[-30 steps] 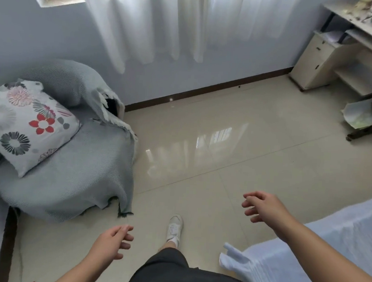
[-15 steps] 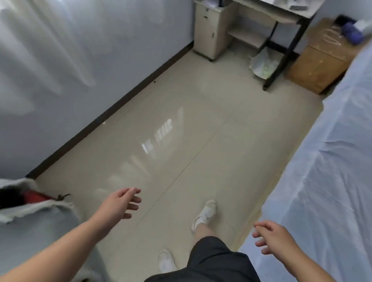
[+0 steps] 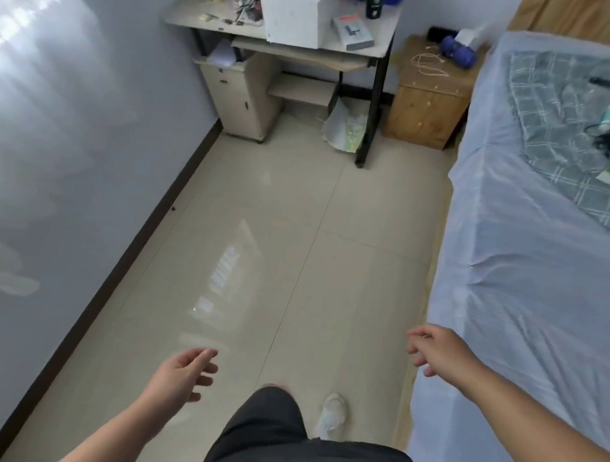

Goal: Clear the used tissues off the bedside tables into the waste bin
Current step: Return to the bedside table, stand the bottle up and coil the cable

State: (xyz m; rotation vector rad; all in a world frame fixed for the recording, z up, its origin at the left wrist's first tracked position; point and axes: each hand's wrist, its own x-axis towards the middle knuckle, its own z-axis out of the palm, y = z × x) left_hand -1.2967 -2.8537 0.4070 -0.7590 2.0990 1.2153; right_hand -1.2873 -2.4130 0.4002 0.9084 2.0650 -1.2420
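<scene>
Forward she came, or he: the walker had closed on the far end of the room since half a second back, and the bedside desk (image 3: pixel 425 109) that had sat small in the corner now stood in plain sight ahead. The left grip (image 3: pixel 185 372) had drifted in toward the middle, and the right grip (image 3: pixel 437 352) had lifted alongside the edge of the bed (image 3: pixel 527 282).

Both grips were empty. The left had its fingers loose and slightly curled, palm turned in. The right showed its back to me, fingers relaxed and spread, holding nothing.

And the tissues? Well apart from either grip. A white tuft (image 3: pixel 470 35) stood at the back of the bedside desk, by the bed, next to a blue thing (image 3: pixel 457 51) and a looped pale cord (image 3: pixel 429 64). Whether that tuft was used or fresh from a box, I couldn't tell from there. No bin showed for certain. A pale bag (image 3: pixel 345 130) under the long desk (image 3: pixel 188 20) might have been it.

So this was the approach, with nothing collected yet. Trouble I could see coming:
- The floor (image 3: pixel 297 212) was glossy tile, and one white shoe (image 3: pixel 334 411) was mid-stride, so a hurried step could slip.
- The right grip ran close to the sheer cover on the bed and might catch it.
- A careless grab at the crowded top could hook the cord and drag it off.
- That bag looked limp, so a tossed tissue could easily miss.
</scene>
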